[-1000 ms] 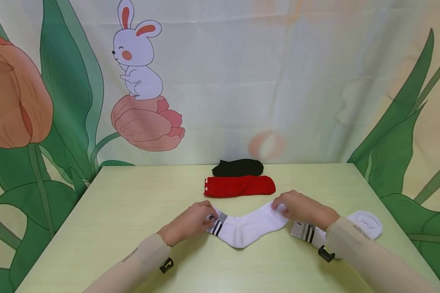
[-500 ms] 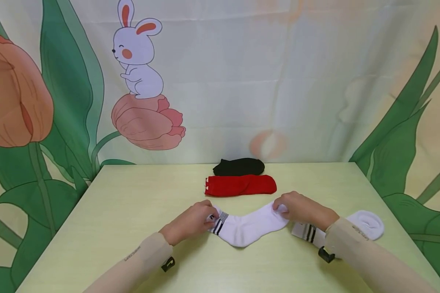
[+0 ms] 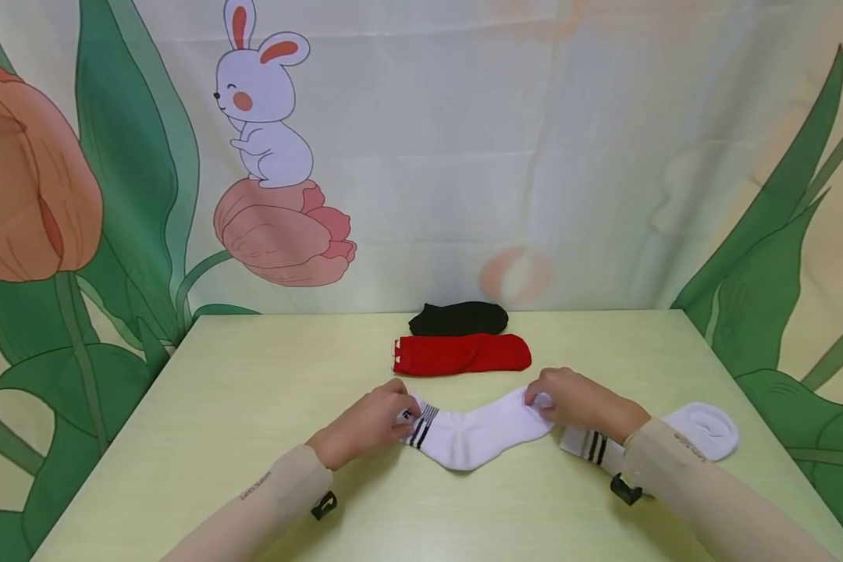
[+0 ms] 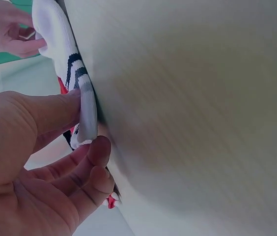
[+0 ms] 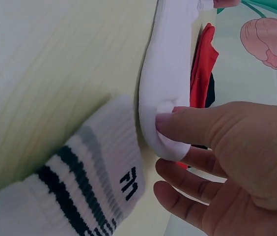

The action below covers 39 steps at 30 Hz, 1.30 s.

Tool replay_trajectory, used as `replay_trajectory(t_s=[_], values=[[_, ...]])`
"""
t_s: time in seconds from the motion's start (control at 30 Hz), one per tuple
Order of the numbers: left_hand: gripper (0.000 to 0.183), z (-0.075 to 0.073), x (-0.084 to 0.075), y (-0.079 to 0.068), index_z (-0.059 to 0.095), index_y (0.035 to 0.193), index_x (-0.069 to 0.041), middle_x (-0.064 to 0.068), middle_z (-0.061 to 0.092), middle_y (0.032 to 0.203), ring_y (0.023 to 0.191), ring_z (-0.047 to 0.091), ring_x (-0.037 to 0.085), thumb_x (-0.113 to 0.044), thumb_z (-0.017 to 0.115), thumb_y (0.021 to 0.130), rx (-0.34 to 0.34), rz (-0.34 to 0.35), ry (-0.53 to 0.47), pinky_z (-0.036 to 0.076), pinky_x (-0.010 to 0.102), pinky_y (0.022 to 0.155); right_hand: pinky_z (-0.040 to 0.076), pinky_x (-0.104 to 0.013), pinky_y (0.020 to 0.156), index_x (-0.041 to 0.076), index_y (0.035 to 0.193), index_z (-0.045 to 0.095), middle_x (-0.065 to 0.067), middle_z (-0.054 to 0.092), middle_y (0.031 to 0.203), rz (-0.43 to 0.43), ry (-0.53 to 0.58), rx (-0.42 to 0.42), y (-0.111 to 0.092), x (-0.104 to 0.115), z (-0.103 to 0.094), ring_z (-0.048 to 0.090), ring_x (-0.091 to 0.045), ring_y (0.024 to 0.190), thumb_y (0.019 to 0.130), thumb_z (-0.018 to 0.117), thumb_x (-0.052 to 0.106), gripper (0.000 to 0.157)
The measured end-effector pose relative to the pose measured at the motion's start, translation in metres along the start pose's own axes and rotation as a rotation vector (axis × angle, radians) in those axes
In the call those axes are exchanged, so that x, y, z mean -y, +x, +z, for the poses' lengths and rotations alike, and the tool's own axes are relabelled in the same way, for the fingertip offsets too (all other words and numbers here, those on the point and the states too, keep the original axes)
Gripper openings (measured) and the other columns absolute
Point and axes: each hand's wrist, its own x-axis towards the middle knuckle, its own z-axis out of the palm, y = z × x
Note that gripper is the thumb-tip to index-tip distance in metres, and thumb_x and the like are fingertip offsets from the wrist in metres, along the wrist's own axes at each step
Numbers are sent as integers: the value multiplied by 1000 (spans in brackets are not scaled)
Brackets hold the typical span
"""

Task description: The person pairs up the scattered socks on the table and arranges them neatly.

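Observation:
A white sock [image 3: 471, 441] with dark stripes near its cuff lies bent across the middle of the table, its heel toward the person. My left hand [image 3: 379, 417] pinches the cuff between thumb and fingers; the left wrist view shows the striped cuff [image 4: 87, 108] in that grip. At the other end, my right hand [image 3: 569, 398] pinches the toe, which the right wrist view shows as a white rounded tip [image 5: 165, 132] under the thumb. A second white striped sock [image 3: 702, 429] lies to the right, partly hidden under the right forearm.
Behind the white sock lies a red sock [image 3: 460, 355], laid flat with its cuff to the left. A black ankle sock [image 3: 460, 318] sits just beyond it, near the table's [image 3: 274, 375] back edge. A printed curtain [image 3: 421, 156] hangs behind the table.
Both hands keep their hold on the white sock's ends, and the sock lies almost as before. The whole view has shifted very slightly.

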Motion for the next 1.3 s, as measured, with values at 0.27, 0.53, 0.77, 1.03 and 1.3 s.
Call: replay_trajectory(t_s=[0.27,0.53,0.77,1.03,1.3], values=[[19,2,2,0,73,107,-11,6,55,102,91,52,15,-13,73,88,-8,0,-4,50,25,75,52,-35,85,18,101,77,-5,57,110,1,-58,-51,0,1,2,51,-23,99,82,78,8,22],[20,1,2,1,73,107,-12,5,55,102,91,52,15,-13,73,88,-3,-2,-8,50,25,75,50,-30,82,18,102,78,-1,54,104,11,-120,-56,2,5,5,48,-20,96,82,79,12,22],[22,0,2,1,73,109,-12,4,55,104,94,52,14,-14,73,88,10,-14,-9,51,25,77,51,-35,87,15,102,77,-3,59,104,10,-72,-46,2,5,5,52,-20,97,83,77,8,21],[23,1,4,3,73,111,-13,3,56,105,93,52,14,-16,73,88,20,-32,-13,50,25,78,51,-41,91,12,104,74,-6,63,107,-23,-25,-47,0,1,6,56,-23,100,84,73,3,22],[22,2,3,2,73,110,-13,4,56,104,92,52,14,-15,72,88,21,-24,-7,50,25,77,50,-41,91,11,104,73,-6,63,108,-28,-11,-46,-1,0,7,56,-23,100,84,72,1,23]])
